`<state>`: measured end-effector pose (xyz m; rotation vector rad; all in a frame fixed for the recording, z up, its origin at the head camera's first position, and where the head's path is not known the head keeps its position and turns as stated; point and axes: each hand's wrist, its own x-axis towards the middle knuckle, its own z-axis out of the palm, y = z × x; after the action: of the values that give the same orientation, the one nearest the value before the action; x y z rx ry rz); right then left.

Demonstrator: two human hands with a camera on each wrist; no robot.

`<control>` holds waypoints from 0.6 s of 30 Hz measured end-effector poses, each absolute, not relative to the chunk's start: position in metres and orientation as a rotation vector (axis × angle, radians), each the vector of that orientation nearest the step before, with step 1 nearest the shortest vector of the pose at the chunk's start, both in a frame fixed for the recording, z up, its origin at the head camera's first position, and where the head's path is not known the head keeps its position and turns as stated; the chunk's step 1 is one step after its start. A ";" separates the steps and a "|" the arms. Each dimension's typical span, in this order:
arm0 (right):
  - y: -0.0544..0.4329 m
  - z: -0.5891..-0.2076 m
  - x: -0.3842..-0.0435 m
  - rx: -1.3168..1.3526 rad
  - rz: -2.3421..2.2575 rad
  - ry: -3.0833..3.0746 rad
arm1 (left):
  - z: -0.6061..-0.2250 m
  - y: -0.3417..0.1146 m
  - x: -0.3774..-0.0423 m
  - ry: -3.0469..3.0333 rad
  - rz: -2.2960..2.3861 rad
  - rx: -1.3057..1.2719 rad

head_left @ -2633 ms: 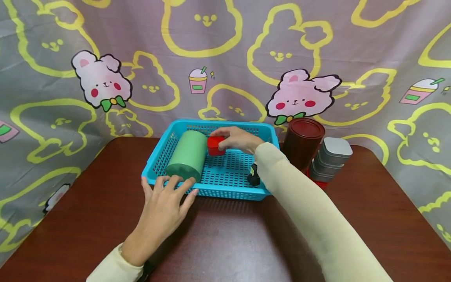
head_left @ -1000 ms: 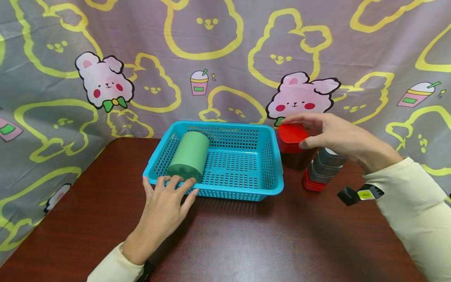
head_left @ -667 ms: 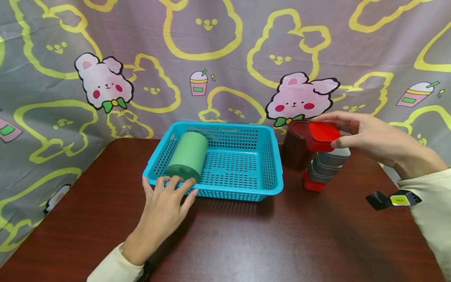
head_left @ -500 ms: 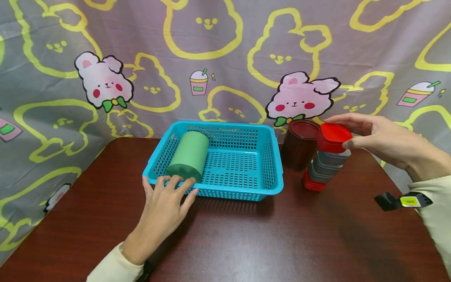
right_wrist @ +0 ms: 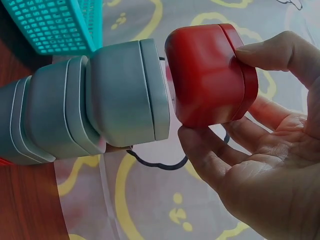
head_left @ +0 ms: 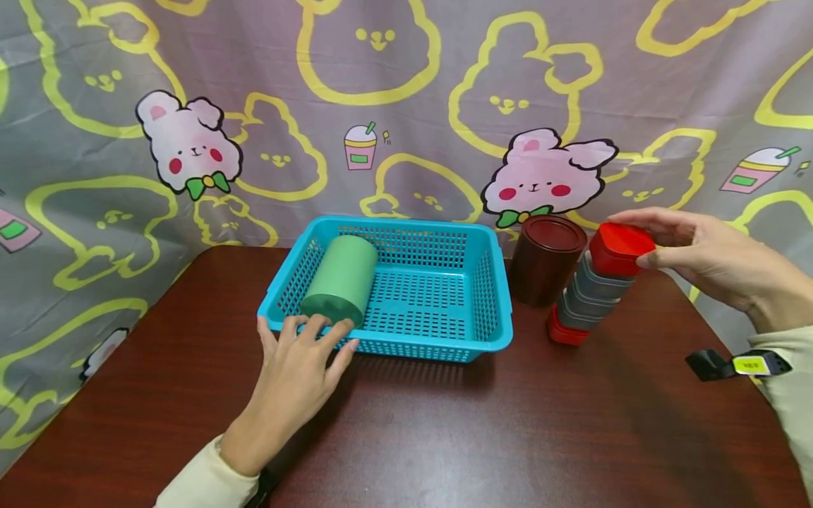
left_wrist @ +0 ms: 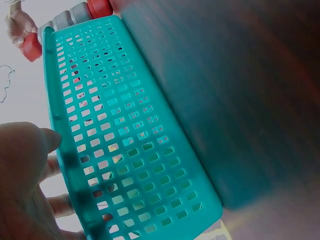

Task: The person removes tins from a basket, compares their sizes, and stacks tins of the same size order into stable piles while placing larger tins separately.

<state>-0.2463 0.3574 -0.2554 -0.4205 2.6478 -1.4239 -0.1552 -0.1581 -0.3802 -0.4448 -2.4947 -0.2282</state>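
My right hand (head_left: 711, 257) pinches a small red lidded tin (head_left: 619, 248) between thumb and fingers, right over a stack of three grey tins (head_left: 587, 300) with a red tin (head_left: 567, 330) at the bottom. In the right wrist view, a narrow gap shows between the held red tin (right_wrist: 207, 75) and the topmost grey tin (right_wrist: 125, 92). My left hand (head_left: 295, 374) holds the front rim of a blue plastic basket (head_left: 438, 348), fingers hooked over it and thumb outside. Inside the basket, at its left, a green cylinder (head_left: 343, 279) lies on its side.
A dark brown round canister (head_left: 547, 261) stands between the basket and the stack, slightly behind. The brown table (head_left: 432, 430) ends at a patterned curtain (head_left: 406, 106). A black strap with a yellow-faced device (head_left: 749, 365) is on the right wrist.
My right hand has lifted the red tin out of the basket and carried it right, past the brown canister, to above the grey stack. My left hand stays on the rim.
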 end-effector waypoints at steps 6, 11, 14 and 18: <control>0.361 -0.258 -0.247 -0.367 -1.399 2.684 | -0.379 -0.158 -0.155 -2.495 -0.235 -0.440; 0.362 -0.261 -0.247 -0.344 -1.386 2.687 | -0.380 -0.158 -0.155 -2.501 -0.231 -0.437; 0.362 -0.262 -0.247 -0.344 -1.390 2.680 | -0.380 -0.158 -0.156 -2.505 -0.231 -0.435; 0.363 -0.263 -0.247 -0.358 -1.386 2.676 | -0.380 -0.158 -0.156 -2.513 -0.233 -0.434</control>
<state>-0.2472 0.3627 -0.2629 -0.3575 2.6765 -1.3857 -0.1556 -0.1577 -0.3796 -0.4344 -2.5128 -0.2326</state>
